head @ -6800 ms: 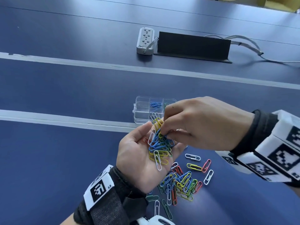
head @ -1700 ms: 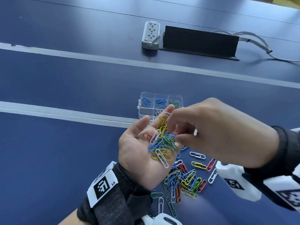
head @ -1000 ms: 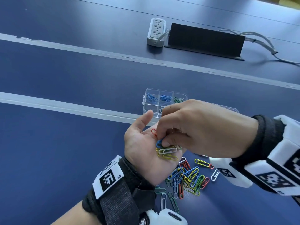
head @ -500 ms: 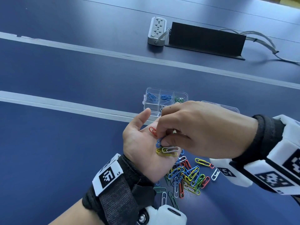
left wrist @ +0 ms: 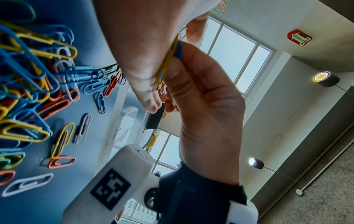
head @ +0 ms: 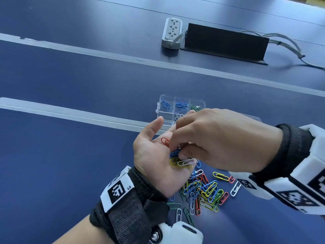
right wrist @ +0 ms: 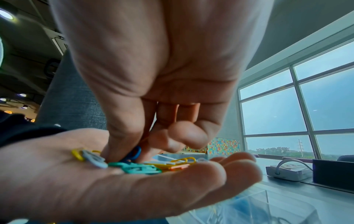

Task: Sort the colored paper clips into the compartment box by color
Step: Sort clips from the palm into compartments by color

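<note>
A: What occupies the dark blue tabletop point(head: 73, 155)?

B: A loose pile of mixed coloured paper clips point(head: 202, 191) lies under the two raised hands. The clear plastic compartment box point(head: 181, 108) sits just beyond them, its open lid point(head: 253, 118) lying to the right.

A: And farther back?

B: A white power strip point(head: 172, 33), a black angled panel point(head: 225, 43) and grey cables point(head: 288, 44) stand well apart from the box. Bare surface stretches to the left.

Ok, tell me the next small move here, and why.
Probably lift the blue clip and carry it to the box. The right hand already pinches it on the left hand, and two far compartments hold blue clips.
</note>
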{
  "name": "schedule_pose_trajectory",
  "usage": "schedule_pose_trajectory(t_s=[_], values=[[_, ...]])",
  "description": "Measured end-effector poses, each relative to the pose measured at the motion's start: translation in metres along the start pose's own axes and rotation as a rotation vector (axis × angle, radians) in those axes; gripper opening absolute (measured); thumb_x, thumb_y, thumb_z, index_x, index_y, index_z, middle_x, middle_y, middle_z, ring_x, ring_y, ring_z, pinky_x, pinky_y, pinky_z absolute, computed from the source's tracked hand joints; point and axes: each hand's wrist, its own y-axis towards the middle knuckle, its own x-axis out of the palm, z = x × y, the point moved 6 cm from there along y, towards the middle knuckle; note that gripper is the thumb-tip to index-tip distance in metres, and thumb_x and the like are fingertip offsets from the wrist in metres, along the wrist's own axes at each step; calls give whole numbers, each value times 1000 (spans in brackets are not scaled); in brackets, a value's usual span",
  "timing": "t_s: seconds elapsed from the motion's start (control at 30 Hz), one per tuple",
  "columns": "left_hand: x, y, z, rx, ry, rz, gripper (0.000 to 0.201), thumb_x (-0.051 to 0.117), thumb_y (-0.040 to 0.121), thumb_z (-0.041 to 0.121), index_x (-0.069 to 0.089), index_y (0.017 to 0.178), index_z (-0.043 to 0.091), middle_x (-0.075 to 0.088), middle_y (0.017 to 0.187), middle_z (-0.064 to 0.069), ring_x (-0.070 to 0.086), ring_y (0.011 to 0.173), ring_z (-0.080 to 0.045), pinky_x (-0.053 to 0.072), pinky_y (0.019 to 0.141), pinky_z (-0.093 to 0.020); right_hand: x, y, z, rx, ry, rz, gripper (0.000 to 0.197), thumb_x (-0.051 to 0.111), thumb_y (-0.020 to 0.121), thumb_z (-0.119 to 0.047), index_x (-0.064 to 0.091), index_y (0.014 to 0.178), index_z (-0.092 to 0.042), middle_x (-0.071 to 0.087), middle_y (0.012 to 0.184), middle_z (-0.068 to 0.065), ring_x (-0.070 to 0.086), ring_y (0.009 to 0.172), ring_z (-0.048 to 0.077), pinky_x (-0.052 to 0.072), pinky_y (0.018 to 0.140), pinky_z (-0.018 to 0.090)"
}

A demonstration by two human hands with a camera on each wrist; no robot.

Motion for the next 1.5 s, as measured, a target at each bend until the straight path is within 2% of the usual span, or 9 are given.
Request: schedule_pose_trajectory(t_s=[0.13,0.27,0.37,0.5,0.57,0.67,0.93,1.13,1.5], values=[[-4,-3,3,80,16,175,59,34,85,44,63,48,7,45,44,-1,40,39,-13,23,60,-25,2,3,1,3,16,23,12,54,88,-33,60,99,-32,56,99,-12,54,97,16,49,73,39],[-6,-3,2,72,-32,266,42,43,82,41,54,56,10,44,59,-3,40,59,-16,29,68,-26,-1,2,2,-27,99,70,9,57,86,-32,58,95,-32,54,93,-14,53,86,11,49,70,40],[-3,-5,0,68,-61,247,31,41,85,37,48,69,11,47,75,-5,44,72,-20,40,73,-30,-4,3,2,-53,152,139,11,55,81,-32,55,92,-36,44,82,-21,40,72,2,50,63,39],[8,-3,-2,67,-160,111,50,34,90,32,60,58,5,63,61,-12,64,57,-23,57,61,-34,-16,5,9,-44,165,230,12,57,80,-30,64,87,-25,49,72,-20,41,63,1,43,62,21],[6,-1,-3,71,-131,121,45,38,86,34,67,78,1,68,88,-19,67,79,-32,55,79,-52,-29,7,21,-11,222,324,11,60,78,-25,67,85,-21,57,67,-17,47,57,0,37,59,8],[1,0,-4,50,-134,130,54,38,86,35,57,119,-3,59,123,-24,57,113,-41,40,101,-51,-49,12,50,101,264,467,8,68,78,-20,72,85,-19,64,68,-16,52,54,-11,38,61,2],[2,0,-3,49,-132,127,57,36,86,36,54,126,-1,57,127,-24,55,118,-39,41,100,-49,-44,51,96,377,157,318,13,71,78,-17,75,90,-20,58,57,-15,58,53,2,51,74,21],[1,1,1,68,-147,130,60,35,86,35,49,131,-2,55,129,-24,53,119,-39,39,102,-48,-31,73,87,336,184,201,15,69,78,-18,75,91,-25,54,46,-19,61,56,3,52,69,19],[1,1,2,74,-137,98,60,36,86,37,51,129,-1,54,130,-25,51,122,-38,36,104,-48,-44,42,64,173,138,273,17,67,81,-19,74,95,-25,71,79,-9,59,68,7,46,75,21]])
